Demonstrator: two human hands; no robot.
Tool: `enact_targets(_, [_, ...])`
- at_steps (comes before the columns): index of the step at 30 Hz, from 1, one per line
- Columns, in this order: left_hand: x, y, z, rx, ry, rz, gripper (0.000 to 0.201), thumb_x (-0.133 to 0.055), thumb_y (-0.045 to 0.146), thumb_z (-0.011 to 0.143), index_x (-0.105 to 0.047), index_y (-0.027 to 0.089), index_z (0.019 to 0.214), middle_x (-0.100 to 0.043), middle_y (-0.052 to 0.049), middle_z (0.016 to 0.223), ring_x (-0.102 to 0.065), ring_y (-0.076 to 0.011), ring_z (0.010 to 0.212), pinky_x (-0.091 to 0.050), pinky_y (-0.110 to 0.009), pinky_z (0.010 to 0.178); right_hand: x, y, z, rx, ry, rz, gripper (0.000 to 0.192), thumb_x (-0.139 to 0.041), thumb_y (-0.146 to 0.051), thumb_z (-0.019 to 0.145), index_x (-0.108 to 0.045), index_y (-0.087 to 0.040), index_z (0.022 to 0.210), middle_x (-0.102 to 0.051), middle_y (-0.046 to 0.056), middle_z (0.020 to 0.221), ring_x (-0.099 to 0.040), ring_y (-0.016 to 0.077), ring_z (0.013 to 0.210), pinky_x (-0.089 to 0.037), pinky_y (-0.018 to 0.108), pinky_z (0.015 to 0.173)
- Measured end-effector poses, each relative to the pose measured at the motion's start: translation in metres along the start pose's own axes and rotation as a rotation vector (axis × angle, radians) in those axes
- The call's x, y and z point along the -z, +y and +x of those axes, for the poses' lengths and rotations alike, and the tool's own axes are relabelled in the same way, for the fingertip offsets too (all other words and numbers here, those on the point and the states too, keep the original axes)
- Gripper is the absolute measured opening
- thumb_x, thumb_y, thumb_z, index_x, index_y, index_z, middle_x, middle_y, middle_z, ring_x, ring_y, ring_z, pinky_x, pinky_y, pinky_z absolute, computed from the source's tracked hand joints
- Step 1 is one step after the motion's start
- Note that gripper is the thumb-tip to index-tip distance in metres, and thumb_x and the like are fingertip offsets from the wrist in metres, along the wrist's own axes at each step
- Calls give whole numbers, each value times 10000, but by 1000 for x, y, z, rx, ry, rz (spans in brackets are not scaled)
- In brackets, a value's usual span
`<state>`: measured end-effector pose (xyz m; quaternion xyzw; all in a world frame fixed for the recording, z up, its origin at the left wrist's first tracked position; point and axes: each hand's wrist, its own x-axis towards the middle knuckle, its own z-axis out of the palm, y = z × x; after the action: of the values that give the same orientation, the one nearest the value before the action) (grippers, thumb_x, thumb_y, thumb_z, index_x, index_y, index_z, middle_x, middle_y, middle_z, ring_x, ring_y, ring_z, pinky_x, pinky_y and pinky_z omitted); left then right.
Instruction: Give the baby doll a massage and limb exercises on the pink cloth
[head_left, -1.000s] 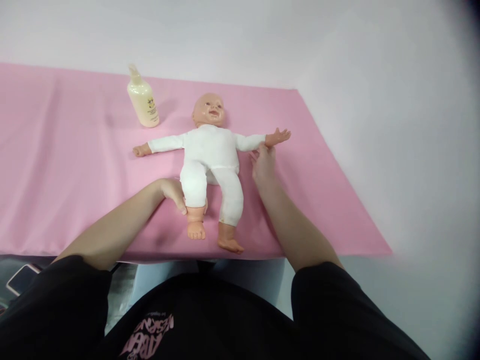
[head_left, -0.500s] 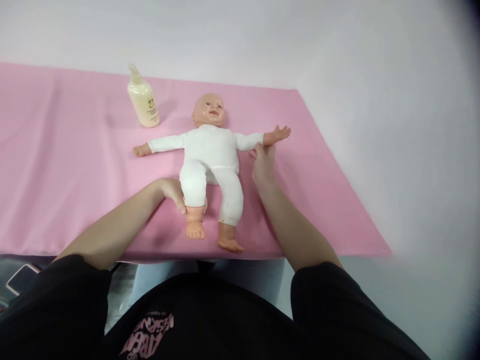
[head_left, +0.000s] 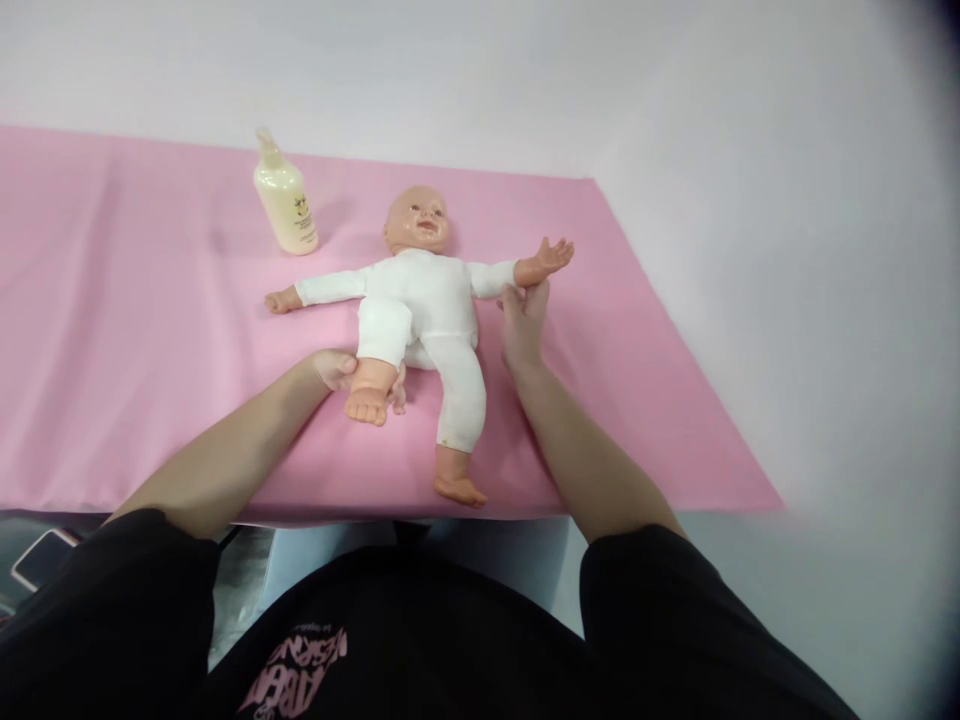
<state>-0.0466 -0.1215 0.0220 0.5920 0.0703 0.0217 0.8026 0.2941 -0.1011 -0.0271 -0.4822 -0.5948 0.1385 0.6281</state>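
Note:
A baby doll (head_left: 431,290) with a white cloth body lies on its back, head toward the wall and arms spread. My left hand (head_left: 337,368) is wrapped round the doll's lower leg on the left, just above the foot; the fingertips show on the far side of the ankle. That leg is bent and raised, while the doll's other leg (head_left: 461,400) lies stretched toward the near edge. My right hand (head_left: 525,315) grips the doll's forearm on the right from below, near the wrist; part of its fingers is hidden behind the arm.
A pump bottle (head_left: 289,210) of pale yellow liquid stands behind the doll's left-side arm. Pink cloth (head_left: 150,300) covers the table, whose right edge slants down toward me. A white wall (head_left: 480,80) rises behind. Below left lies a phone-like object (head_left: 45,558).
My left hand has lifted the doll's leg up and toward its body, bending it further. My right hand has shifted the doll's forearm slightly inward and up.

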Motion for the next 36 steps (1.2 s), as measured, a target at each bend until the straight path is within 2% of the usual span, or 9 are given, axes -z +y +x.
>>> enact_targets(1, [2, -3, 1, -40, 20, -12, 863, -789, 1021, 458, -659, 226, 767, -642, -75, 600, -758, -362, 789, -644, -553, 898, -1, -3, -1, -11, 22, 13, 510, -539, -630, 1093, -496, -306, 1484, -620, 162, 1531, -711, 383, 1360, -646, 719, 1067])
enact_targets(3, [4, -8, 4, -101, 83, -35, 899, -772, 1071, 434, -652, 241, 759, -598, -59, 597, -726, -345, 742, -650, -562, 886, -4, -10, -2, -53, 85, 58, 523, -589, -662, 1060, -526, -312, 1442, -643, 135, 1478, -726, 380, 1335, -633, 740, 1080])
enact_targets(7, [7, -8, 7, -166, 209, -101, 828, -700, 1061, 560, -640, 260, 761, -551, -45, 633, -715, -366, 844, -621, -598, 977, -5, -28, -4, -71, 100, 66, 532, -677, -680, 997, -567, -303, 1355, -679, 110, 1411, -722, 350, 1348, -635, 694, 1139])
enact_targets(10, [8, -3, 6, -190, 268, -193, 788, -664, 1043, 628, -606, 264, 735, -506, -23, 625, -671, -325, 816, -616, -574, 984, -4, -39, -5, -130, 78, 79, 582, -732, -681, 967, -568, -302, 1378, -677, 105, 1455, -715, 316, 1363, -652, 595, 1160])
enact_targets(13, [8, 3, 6, -222, 362, -318, 796, -583, 1046, 737, -586, 250, 739, -464, 3, 609, -637, -285, 771, -621, -551, 984, -5, -44, -6, -166, 44, 74, 624, -759, -706, 945, -573, -323, 1402, -672, 99, 1474, -687, 310, 1400, -644, 534, 1146])
enact_targets(16, [7, 6, 7, -217, 440, -426, 762, -530, 987, 867, -602, 234, 780, -495, 1, 622, -668, -291, 805, -626, -538, 1010, -8, -41, -8, -136, 8, 69, 674, -755, -731, 937, -570, -337, 1452, -671, 105, 1501, -676, 316, 1407, -620, 541, 1161])
enact_targets(22, [8, 7, 11, -222, 438, -543, 643, -670, 851, 923, -644, 217, 815, -553, 9, 617, -718, -272, 751, -668, -455, 923, -11, -35, -14, 6, -72, -40, 626, -691, -703, 1000, -605, -311, 1480, -701, 125, 1495, -687, 332, 1370, -574, 588, 1198])
enact_targets(27, [2, 12, 14, -231, 461, -573, 658, -674, 850, 948, -657, 211, 790, -571, 4, 600, -714, -250, 691, -672, -416, 842, -8, -49, -17, 118, -200, -204, 513, -616, -611, 1080, -638, -295, 1483, -737, 154, 1468, -680, 381, 1381, -539, 645, 1236])
enact_targets(36, [2, 10, 17, -228, 475, -561, 657, -655, 808, 998, -738, 172, 860, -649, -21, 646, -721, -242, 704, -658, -415, 874, -11, -59, -16, 244, -295, -371, 387, -569, -534, 1121, -720, -311, 1399, -813, 116, 1389, -712, 352, 1312, -530, 588, 1221])
